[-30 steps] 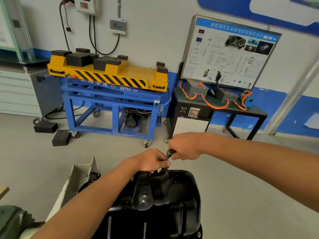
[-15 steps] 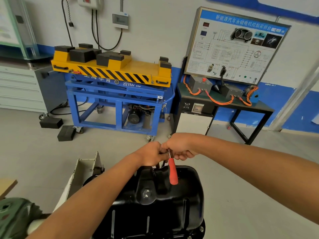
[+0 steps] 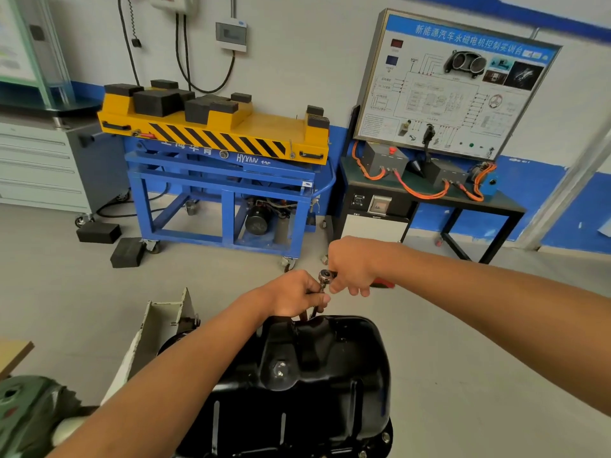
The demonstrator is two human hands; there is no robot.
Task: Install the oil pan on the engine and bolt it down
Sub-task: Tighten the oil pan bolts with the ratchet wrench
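Oil pan: the black oil pan (image 3: 317, 375) already sits sump-up on the engine, right under my forearms; its drain plug (image 3: 280, 368) faces up at me. I judge the placing step done.

Left hand: my left hand (image 3: 297, 292) is closed round the extension shaft just below the ratchet head, steadying it over the far rim of the pan. My fingers hide the socket and the bolt it sits on.

Right hand: my right hand (image 3: 352, 266) is wrapped round the ratchet (image 3: 325, 277) near its head; the red handle end (image 3: 383, 285) sticks out past my palm to the right.

Step in hand: I read this as running down a bolt at the far edge of the pan. How tight it is I cannot tell; the flange there is behind my left hand.

Done so far: two bolt heads (image 3: 385, 437) show on the near right corner of the flange, so at least those are started or seated. Which, I cannot say.

Left to do: the left flange is hidden by my left forearm, the far one by my hands, so the count of remaining bolts is unknown. I would guess more than this one, then a final tightening round.

Surroundings: a blue and yellow lift cart (image 3: 218, 166) and a motor-control training board (image 3: 453, 84) stand by the wall, well apart from the work.
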